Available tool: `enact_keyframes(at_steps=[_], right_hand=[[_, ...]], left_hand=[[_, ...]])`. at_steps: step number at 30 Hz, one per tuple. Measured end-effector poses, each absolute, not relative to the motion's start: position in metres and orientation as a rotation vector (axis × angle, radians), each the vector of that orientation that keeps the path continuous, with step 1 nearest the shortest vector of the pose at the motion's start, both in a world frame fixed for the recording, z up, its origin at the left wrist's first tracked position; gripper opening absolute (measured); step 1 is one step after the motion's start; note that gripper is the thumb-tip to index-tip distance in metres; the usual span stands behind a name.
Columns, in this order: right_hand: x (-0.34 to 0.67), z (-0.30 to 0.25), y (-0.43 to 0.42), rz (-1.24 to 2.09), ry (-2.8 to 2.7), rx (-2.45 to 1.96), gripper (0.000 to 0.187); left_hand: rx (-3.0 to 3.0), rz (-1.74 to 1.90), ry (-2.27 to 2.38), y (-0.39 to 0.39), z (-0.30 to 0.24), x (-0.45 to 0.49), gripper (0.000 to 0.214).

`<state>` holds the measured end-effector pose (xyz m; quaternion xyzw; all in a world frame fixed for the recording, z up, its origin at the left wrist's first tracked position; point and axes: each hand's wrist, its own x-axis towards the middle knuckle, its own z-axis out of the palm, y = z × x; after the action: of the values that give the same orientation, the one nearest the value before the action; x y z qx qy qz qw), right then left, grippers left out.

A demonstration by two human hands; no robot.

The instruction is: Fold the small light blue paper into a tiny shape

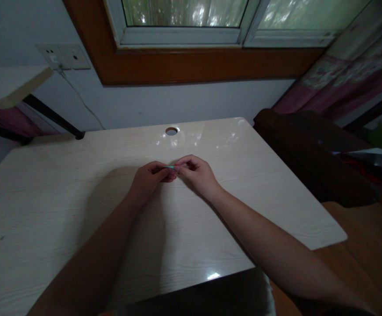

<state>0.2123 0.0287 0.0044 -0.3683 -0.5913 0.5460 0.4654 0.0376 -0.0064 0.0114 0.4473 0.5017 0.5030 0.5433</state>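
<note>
A small, thin, light teal piece (169, 166) shows between my two hands, over the middle of the pale wood-grain desk (243, 175). Its exact kind cannot be made out, since fingers cover most of it. My left hand (151, 177) pinches its left end between thumb and forefinger, the other fingers curled below. On the opposite end, the thumb and bent fingers of my right hand (196, 172) are closed. The fingertips of both hands nearly meet around the piece.
A round cable hole (171, 131) lies near the desk's back edge. At left stands a raised shelf (13, 85) on black legs. A white cord (81, 98) hangs from the wall socket (62, 57). Dark wooden furniture (306, 153) is beyond the right edge.
</note>
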Motion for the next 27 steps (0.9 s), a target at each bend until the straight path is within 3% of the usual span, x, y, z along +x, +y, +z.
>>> enact_keyframes(at_steps=[27], right_hand=[[0.2081,-0.0009,0.0299,1.441,-1.359,-0.875,0.026]], left_hand=[[1.147,1.265,1.207,-0.0071,0.0100,0.0377,0.035]])
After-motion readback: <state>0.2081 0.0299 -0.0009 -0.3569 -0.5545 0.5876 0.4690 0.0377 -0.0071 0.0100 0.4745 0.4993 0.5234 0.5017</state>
